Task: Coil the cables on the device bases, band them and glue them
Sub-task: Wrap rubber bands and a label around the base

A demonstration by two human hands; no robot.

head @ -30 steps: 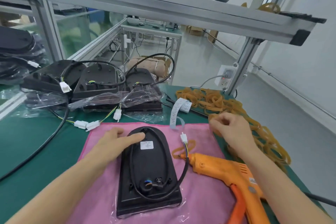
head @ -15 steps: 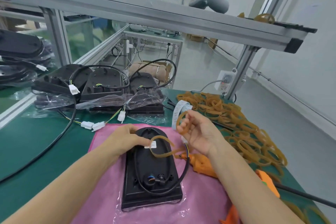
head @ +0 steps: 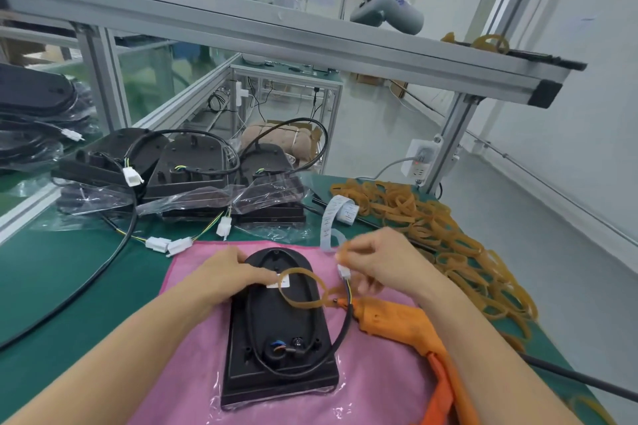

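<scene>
A black device base point(head: 276, 348) lies on a pink cloth point(head: 379, 383), its black cable point(head: 341, 331) looped round its top face. The cable ends in a white connector point(head: 344, 273) at the base's upper right. My left hand point(head: 231, 278) rests on the upper left of the base and pinches one end of a tan rubber band point(head: 303, 288) that hangs over the base. My right hand point(head: 383, 264) pinches the band's other end just above the connector.
An orange glue gun point(head: 400, 317) lies on the cloth right of the base, under my right forearm. A heap of rubber bands point(head: 431, 217) covers the mat's right side. Several more bases point(head: 193, 172) with cables and plastic bags sit behind. A label strip point(head: 336, 216) curls nearby.
My right hand came from the band heap with a rubber band to above the connector. My left hand took the band's other end, so it now hangs stretched over the base.
</scene>
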